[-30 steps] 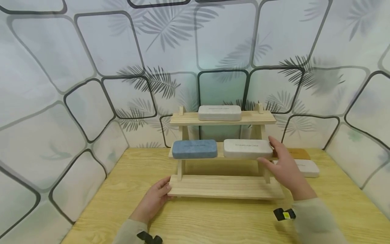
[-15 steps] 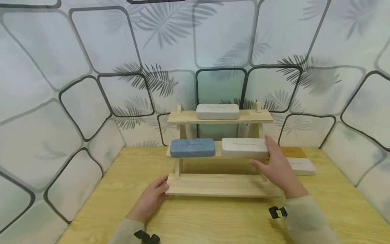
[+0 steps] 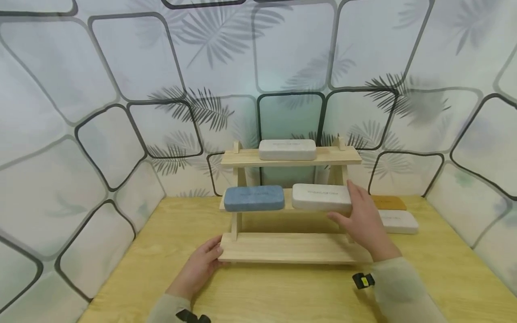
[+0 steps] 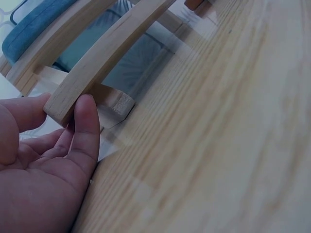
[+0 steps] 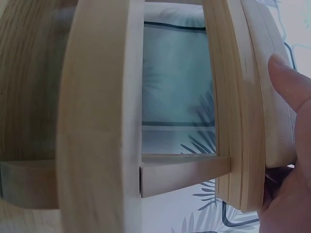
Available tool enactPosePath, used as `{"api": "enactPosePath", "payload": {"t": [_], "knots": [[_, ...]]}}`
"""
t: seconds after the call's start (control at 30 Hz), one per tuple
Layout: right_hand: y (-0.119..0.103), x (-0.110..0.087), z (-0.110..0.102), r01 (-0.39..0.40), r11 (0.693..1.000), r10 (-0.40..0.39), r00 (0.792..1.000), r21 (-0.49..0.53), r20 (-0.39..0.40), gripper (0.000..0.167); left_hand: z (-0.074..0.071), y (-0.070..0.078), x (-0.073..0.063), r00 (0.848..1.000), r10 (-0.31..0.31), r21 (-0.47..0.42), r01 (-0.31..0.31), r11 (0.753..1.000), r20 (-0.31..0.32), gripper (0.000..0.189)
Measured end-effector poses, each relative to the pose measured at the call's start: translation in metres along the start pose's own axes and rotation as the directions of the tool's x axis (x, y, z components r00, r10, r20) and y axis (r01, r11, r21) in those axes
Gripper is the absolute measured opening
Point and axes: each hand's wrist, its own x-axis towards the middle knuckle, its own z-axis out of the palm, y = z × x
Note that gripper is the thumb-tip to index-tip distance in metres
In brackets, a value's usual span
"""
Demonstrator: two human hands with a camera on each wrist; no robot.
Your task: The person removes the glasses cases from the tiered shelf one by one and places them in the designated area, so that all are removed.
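Note:
A three-tier wooden display stand (image 3: 291, 249) stands on the table. My left hand (image 3: 199, 271) grips the left end of its bottom shelf; the left wrist view shows the thumb (image 4: 29, 114) on one side of the board and a finger on the other. At the right end of the middle shelf, my right hand (image 3: 367, 226) holds a white glasses case (image 3: 321, 197), its thumb along the case's front side. The fingers behind the case are partly hidden. A blue glasses case (image 3: 254, 198) lies to its left, and another white glasses case (image 3: 287, 150) sits on the top shelf.
To the right of the stand, a white glasses case (image 3: 397, 222) and an orange-brown case (image 3: 388, 202) lie on the wooden table (image 3: 258, 296). Patterned fabric (image 3: 226, 58) with leaves and rounded outlines rises behind and at both sides.
My right hand has shifted slightly left over the end of the white case on the middle shelf. My left hand keeps its grip on the bottom shelf. The whole view has drifted a little.

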Motion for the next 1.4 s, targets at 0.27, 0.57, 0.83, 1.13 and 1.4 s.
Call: {"api": "enactPosePath", "payload": {"t": [0.27,0.57,0.83,1.13,1.4], "knots": [[-0.006,0.001,0.000,-0.025,0.999,0.024,0.999,-0.031,-0.020,0.114,-0.001,0.000,0.001,1.000,-0.004,0.006,0.004,1.000,0.008,0.060],[-0.013,0.003,-0.005,-0.019,0.998,0.018,1.000,-0.067,-0.020,0.103,-0.003,-0.001,0.002,1.000,-0.003,-0.002,0.003,1.000,0.010,0.059],[-0.015,0.006,-0.015,-0.011,0.996,0.014,0.999,-0.088,0.042,0.097,-0.002,-0.001,0.003,1.000,0.005,0.009,-0.005,1.000,0.024,0.059],[-0.016,0.014,-0.028,0.078,0.986,-0.050,0.981,-0.148,0.186,0.085,-0.002,-0.002,0.002,0.999,0.002,-0.008,-0.002,1.000,0.036,0.059],[-0.014,0.016,-0.032,0.095,0.987,-0.063,0.971,-0.129,0.231,0.085,-0.001,0.000,0.001,0.999,0.017,0.013,-0.017,1.000,0.027,0.059]]}}
